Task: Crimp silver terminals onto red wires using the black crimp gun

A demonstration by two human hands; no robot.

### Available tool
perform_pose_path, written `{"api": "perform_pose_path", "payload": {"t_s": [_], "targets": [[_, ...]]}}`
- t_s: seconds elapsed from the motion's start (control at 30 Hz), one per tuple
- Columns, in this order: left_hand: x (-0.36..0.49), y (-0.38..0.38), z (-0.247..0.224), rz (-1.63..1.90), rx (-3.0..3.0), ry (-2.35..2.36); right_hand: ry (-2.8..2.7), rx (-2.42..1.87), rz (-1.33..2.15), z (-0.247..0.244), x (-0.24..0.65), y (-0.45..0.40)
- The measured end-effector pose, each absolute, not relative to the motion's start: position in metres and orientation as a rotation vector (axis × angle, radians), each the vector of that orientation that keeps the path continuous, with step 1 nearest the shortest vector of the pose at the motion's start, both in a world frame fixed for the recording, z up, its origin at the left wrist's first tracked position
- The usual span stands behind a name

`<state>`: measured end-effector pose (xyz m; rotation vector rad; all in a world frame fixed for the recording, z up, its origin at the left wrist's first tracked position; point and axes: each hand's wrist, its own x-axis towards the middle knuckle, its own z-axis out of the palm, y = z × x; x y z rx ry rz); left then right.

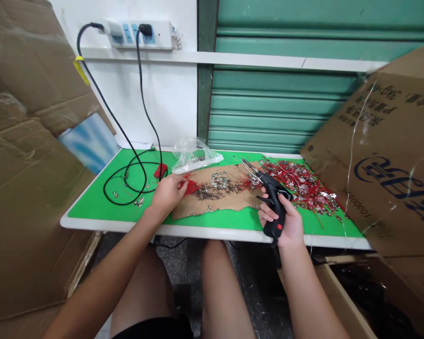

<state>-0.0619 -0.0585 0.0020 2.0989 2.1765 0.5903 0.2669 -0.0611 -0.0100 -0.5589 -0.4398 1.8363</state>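
On the green table [102, 200], a torn sheet of cardboard [215, 200] lies flat near the front edge, between the person's two hands.

1. Right hand [286, 226]: closed around the grip of a black glue gun [273, 202]. The index finger sits by the trigger. The gun's metal tip points far and left, over the right end of the cardboard. The gun is held just above the table's near edge.

2. Left hand [167, 193]: fingers drawn together, pinching a small bunch of red strips [190, 184] at the left end of the cardboard. The hand rests on or just above the table; contact with the surface cannot be confirmed.

3. Cardboard surface: a scatter of small silver pieces [221, 181] lies across its middle, between the two hands.

4. Right of the glue gun: a wide pile of red and silver parts [304, 186] covers the table up to a large cardboard box [385, 155] that leans over the right end.

5. Far side, behind the cardboard: a crumpled clear plastic bag [194, 155].

6. Left part of the table: a coiled black cable [127, 181] with a small red object [160, 170] beside it. Two black cords run up the white wall to a power strip [141, 34].

7. Left of the table: flattened cardboard sheets [24, 141] stand upright.
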Motion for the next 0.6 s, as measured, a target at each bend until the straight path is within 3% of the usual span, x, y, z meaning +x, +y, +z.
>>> {"api": "perform_pose_path", "payload": {"t_s": [0.1,0.3,0.6], "targets": [[-0.052,-0.064,0.004,0.682,2.197,2.186,-0.414,-0.565,1.824,-0.009,0.266,-0.062],[-0.029,-0.071,0.003,0.425,2.231,2.081,-0.447,-0.553,1.830,-0.008,0.265,-0.062],[-0.036,-0.070,-0.005,0.639,2.118,1.908,-0.482,-0.580,1.820,-0.007,0.264,-0.062]]}}
